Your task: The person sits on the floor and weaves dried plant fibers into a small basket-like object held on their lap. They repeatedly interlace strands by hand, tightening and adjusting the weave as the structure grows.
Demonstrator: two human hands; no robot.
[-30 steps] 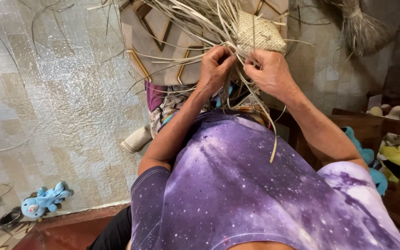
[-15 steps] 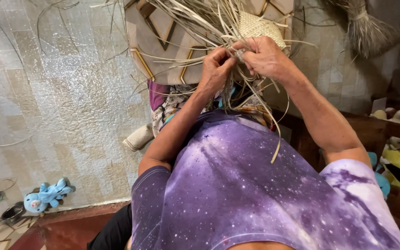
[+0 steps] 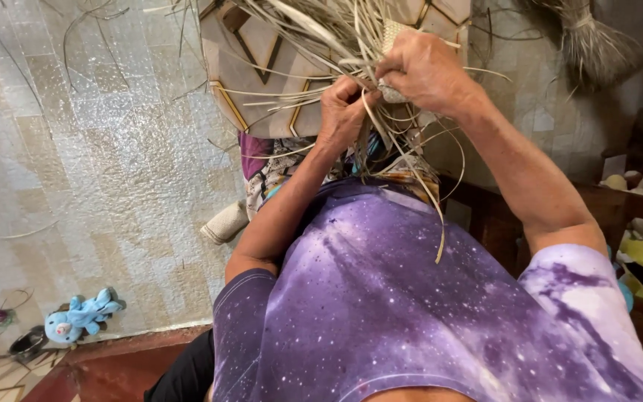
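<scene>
My left hand (image 3: 344,112) is closed around pale dry straw strands (image 3: 314,37) that fan out above and to the left. My right hand (image 3: 426,71) grips a small woven straw piece (image 3: 392,33), mostly hidden under its fingers. The two hands sit close together, nearly touching. Loose strands hang down over my purple shirt (image 3: 411,298), one reaching to about chest height.
A patterned cushion or panel with brown lines (image 3: 262,82) lies behind the hands. A straw bundle (image 3: 589,37) rests at the upper right. On the tiled floor lie a blue stuffed toy (image 3: 83,316) and a pale sandal (image 3: 225,223). Wooden furniture with small objects (image 3: 634,186) stands at right.
Both hands have shifted slightly up and left with the weaving. My right hand now covers more of the woven piece, which showed clearly a second ago.
</scene>
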